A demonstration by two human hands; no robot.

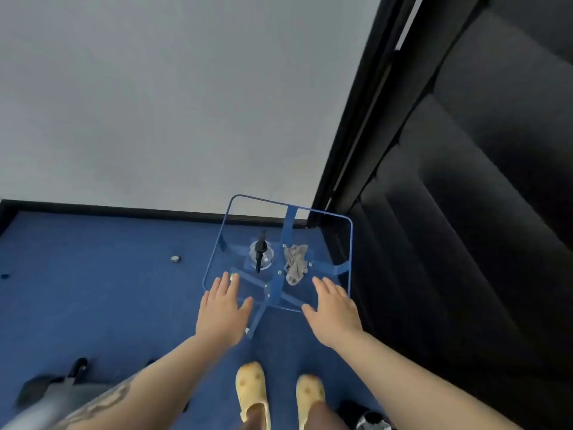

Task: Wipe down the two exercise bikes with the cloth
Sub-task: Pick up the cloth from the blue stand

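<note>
A crumpled grey cloth (296, 264) lies on a small glass-topped table with a blue frame (349, 243). Beside it, to the left, stands a clear spray bottle with a black nozzle (261, 255). My left hand (221, 308) is stretched out flat over the table's near left edge, fingers straight, holding nothing. My right hand (333, 308) is stretched out flat at the near right edge, just short of the cloth, also holding nothing. A grey and black part of an exercise bike's base with a small wheel (59, 386) shows at the lower left.
The floor is blue carpet (93, 305), with a small round metal object (175, 259) lying on it to the left. A white wall stands behind the table. A dark staircase (465, 212) rises on the right. My feet in yellow slippers (251, 389) stand close to the table.
</note>
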